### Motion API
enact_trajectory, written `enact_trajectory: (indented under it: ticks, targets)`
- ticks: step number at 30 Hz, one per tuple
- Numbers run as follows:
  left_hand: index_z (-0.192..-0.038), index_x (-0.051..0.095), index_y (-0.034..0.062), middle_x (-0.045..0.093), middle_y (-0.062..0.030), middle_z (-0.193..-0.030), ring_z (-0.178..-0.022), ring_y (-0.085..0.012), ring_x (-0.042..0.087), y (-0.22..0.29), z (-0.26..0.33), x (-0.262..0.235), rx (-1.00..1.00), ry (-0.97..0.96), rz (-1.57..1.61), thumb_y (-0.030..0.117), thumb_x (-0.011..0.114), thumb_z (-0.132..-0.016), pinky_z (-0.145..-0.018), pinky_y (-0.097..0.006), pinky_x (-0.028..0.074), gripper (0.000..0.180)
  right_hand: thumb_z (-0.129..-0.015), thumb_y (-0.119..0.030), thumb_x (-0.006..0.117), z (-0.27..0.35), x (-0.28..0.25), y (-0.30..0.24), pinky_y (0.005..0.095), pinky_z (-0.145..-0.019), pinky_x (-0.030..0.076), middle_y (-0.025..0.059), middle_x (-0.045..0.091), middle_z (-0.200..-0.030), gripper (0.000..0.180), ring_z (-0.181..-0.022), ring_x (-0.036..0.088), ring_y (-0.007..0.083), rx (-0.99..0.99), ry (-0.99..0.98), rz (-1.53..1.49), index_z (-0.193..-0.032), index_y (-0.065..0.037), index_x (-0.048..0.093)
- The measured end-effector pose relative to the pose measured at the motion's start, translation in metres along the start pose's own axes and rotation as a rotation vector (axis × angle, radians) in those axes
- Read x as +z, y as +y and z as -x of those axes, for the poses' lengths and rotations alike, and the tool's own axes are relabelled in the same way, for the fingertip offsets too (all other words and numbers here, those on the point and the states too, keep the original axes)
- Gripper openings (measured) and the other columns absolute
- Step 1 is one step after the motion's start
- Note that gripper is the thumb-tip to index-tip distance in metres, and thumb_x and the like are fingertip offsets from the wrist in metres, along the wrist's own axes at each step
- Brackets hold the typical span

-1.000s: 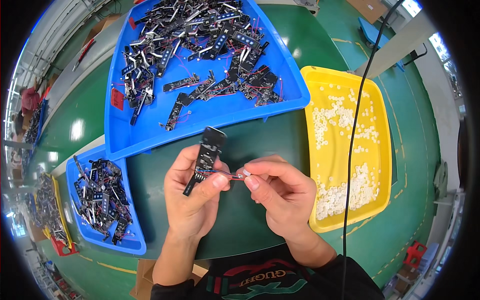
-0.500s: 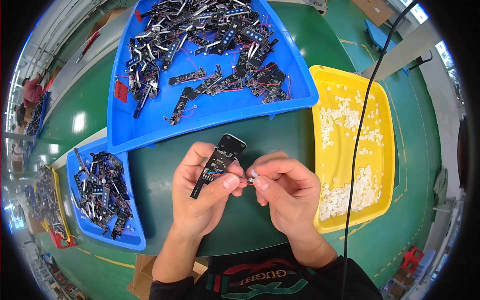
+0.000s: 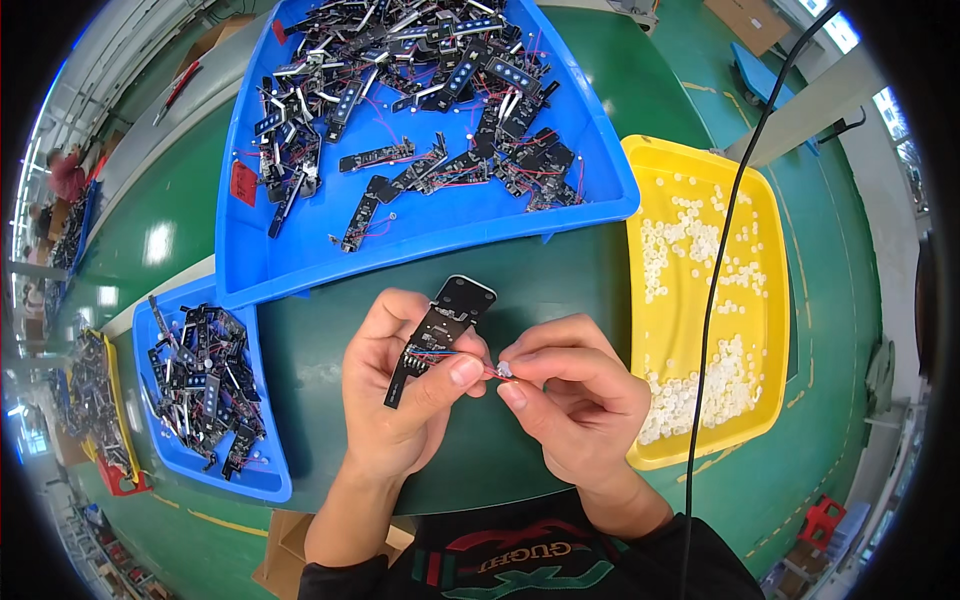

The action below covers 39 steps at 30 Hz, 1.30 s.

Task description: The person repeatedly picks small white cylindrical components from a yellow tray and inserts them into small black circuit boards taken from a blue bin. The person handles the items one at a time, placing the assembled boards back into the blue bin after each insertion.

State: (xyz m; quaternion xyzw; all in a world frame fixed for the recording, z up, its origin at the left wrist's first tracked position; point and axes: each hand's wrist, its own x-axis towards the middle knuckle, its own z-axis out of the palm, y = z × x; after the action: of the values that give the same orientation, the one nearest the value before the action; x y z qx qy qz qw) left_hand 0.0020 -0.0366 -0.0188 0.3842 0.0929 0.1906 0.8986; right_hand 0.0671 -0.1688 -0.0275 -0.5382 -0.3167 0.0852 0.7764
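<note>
My left hand (image 3: pixel 408 385) grips a black circuit board (image 3: pixel 440 328), tilted with its wider end up and away from me. Thin red and blue wires (image 3: pixel 436 352) run from the board, under my left thumb, toward the right. At their end, a small whitish cap (image 3: pixel 504 369) sits between the thumb and fingertips of my right hand (image 3: pixel 580 400), which is closed in a pinch. Whether the cap is fully seated on the wire end is too small to tell. Both hands are over the dark green table (image 3: pixel 330 350).
A large blue bin (image 3: pixel 420 225) holding many similar boards stands at the back. A smaller blue bin (image 3: pixel 268 470) with more boards is at left. The yellow tray (image 3: pixel 700 455) at right holds small white caps (image 3: pixel 700 395). A black cable (image 3: pixel 712 290) hangs across the tray.
My right thumb has drawn down and left from the small cap while the fingertips stay on it. The board has shifted slightly toward me.
</note>
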Motion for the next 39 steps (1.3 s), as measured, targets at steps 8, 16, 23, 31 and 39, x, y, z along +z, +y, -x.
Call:
enact_trajectory:
  ticks: [8,16,23,31,39]
  targets:
    - [-0.100,0.045,0.0024,0.065,-0.0136,-0.086,-0.075,-0.0150,0.063,-0.003,0.003,0.005,0.152,0.021,-0.169,-0.007,0.070,-0.078,-0.065,-0.026,0.053,0.035,-0.071,0.014,0.072,0.004,0.006,-0.003,0.0181,-0.052,0.042,0.0159,0.063,-0.100,0.036,-0.064,0.054,0.0076,-0.063,0.080,0.019,-0.103,0.004,0.061]
    - [-0.095,0.044,0.0030,0.062,-0.0121,-0.086,-0.076,-0.0154,0.063,-0.010,0.005,0.006,0.242,-0.014,-0.143,-0.006,0.071,-0.077,-0.067,-0.027,0.054,0.034,-0.068,0.011,0.075,0.007,0.011,-0.001,0.0183,-0.047,0.041,0.0137,0.066,-0.093,0.045,-0.061,0.054,0.0096,-0.207,0.155,0.211,-0.108,0.001,0.058]
    - [-0.096,0.043,0.0034,0.061,-0.0151,-0.085,-0.075,-0.0165,0.063,-0.010,0.005,0.006,0.301,-0.041,-0.233,-0.004,0.072,-0.078,-0.067,-0.028,0.053,0.035,-0.070,0.010,0.073,0.013,0.009,-0.003,0.0205,-0.046,0.043,0.0120,0.066,-0.090,0.049,-0.066,0.058,0.0135,-0.164,0.125,0.308,-0.115,0.006,0.054]
    - [-0.095,0.040,0.0051,0.061,-0.0157,-0.083,-0.076,-0.0195,0.064,-0.014,0.007,0.007,0.412,-0.063,-0.306,-0.004,0.073,-0.077,-0.066,-0.029,0.054,0.038,-0.079,0.010,0.065,0.010,0.015,0.003,0.0236,-0.051,0.046,0.0170,0.063,-0.092,0.037,-0.070,0.060,0.0172,-0.263,0.136,0.338,-0.114,0.006,0.054]
    - [-0.097,0.038,0.0053,0.064,-0.0187,-0.085,-0.077,-0.0211,0.065,-0.012,0.007,0.006,0.413,-0.094,-0.383,-0.005,0.073,-0.077,-0.066,-0.030,0.054,0.042,-0.078,0.009,0.068,0.009,0.008,0.003,0.0219,-0.050,0.041,0.0154,0.065,-0.094,0.031,-0.066,0.056,0.0134,-0.277,0.139,0.279,-0.106,0.001,0.056]
